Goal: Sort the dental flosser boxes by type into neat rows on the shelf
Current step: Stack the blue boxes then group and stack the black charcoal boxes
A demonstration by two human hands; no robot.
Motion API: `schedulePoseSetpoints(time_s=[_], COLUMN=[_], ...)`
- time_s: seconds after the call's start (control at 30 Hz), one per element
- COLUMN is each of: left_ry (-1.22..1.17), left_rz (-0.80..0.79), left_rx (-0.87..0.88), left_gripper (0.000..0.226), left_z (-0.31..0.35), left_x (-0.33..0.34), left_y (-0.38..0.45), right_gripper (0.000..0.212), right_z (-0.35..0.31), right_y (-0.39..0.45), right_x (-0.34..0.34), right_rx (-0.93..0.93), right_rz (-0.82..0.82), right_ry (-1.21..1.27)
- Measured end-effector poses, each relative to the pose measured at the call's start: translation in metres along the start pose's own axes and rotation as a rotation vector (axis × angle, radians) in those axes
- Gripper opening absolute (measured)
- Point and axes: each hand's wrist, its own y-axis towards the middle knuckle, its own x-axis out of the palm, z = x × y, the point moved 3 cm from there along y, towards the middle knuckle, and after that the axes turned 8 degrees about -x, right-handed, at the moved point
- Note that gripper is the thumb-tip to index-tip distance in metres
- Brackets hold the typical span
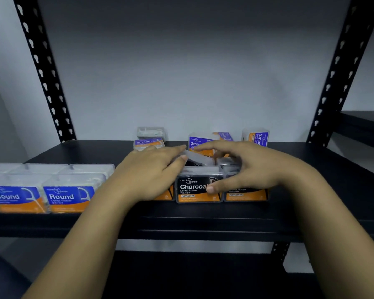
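Three black-and-orange Charcoal boxes stand in a row at the shelf's front: the middle one (194,188), one to its right (247,194), and one mostly hidden behind my left hand (151,169). Behind that row a tilted box with a clear lid (200,158) is pinched at its left end between my left thumb and index finger. My right hand (244,167) hovers over the row with fingers spread, its index finger above the tilted box and its thumb against the middle Charcoal box. Blue Round boxes (68,197) line the front left. Purple Smooth boxes (148,143) (257,138) lie loose at the back.
The black shelf board (311,190) has bare space at the right and at the back left. Black perforated uprights (45,70) (341,67) frame the bay against a pale wall. Another Smooth box (198,143) stands behind my fingers. A neighbouring shelf (363,124) juts in at right.
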Motion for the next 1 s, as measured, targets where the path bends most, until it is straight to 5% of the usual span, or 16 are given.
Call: schedulePoseSetpoints(time_s=[0.27, 0.6, 1.0], left_ry=[0.043, 0.087, -0.071], left_rz=[0.069, 0.177, -0.005], left_rx=[-0.024, -0.106, 0.059], left_gripper=[0.059, 0.047, 0.087], left_z=[-0.004, -0.006, -0.004], left_x=[0.005, 0.008, -0.001], left_y=[0.001, 0.006, 0.005], right_gripper=[0.055, 0.054, 0.056], right_z=[-0.006, 0.002, 0.004], right_y=[0.003, -0.004, -0.006], right_x=[0.000, 0.000, -0.001], right_rx=[-0.010, 0.001, -0.002], right_rz=[-0.001, 0.060, 0.098], right_ry=[0.043, 0.090, 0.074])
